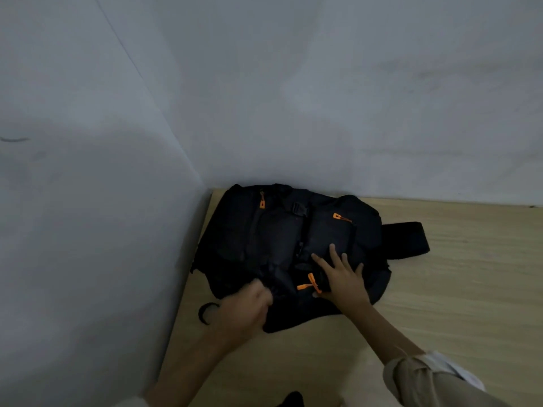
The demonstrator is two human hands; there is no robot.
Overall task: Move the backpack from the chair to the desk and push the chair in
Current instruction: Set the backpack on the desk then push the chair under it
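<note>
A black backpack (273, 239) with orange zipper pulls lies flat on the light wooden desk (455, 274), pushed into the corner where two walls meet. One strap sticks out to its right. My left hand (244, 309) is closed on the fabric at the backpack's near left edge. My right hand (340, 277) rests flat on top of the backpack near its front, fingers spread. The chair is out of view.
White walls (88, 201) close off the desk on the left and at the back. A thin black loop (205, 314) of strap lies on the desk by the left wall. A dark object (291, 399) shows at the bottom edge.
</note>
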